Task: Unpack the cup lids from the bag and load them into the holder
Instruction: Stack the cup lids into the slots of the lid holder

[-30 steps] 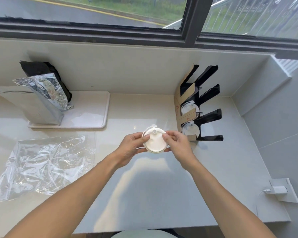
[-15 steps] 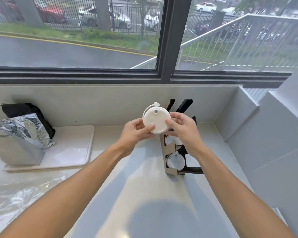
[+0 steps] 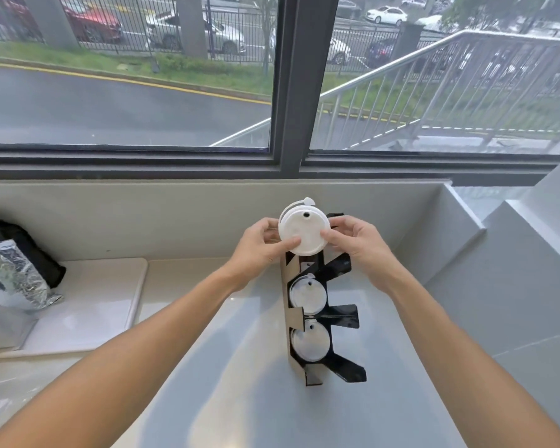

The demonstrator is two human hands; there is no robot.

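Above pale counter [image 3: 207, 383], left hand [image 3: 259, 244] and right hand [image 3: 358, 242] pinch white round plastic lid [image 3: 304, 232]; lower it level into black slotted holder [image 3: 324, 318] beneath the grip

A matt white plastic lid [image 3: 304, 232] is seen above a glossy black plastic holder [image 3: 335, 318] backed with brown cardboard; crinkled metallic foil [image 3: 7, 279] is seen on the smooth, glossy surface [image 3: 240, 383].
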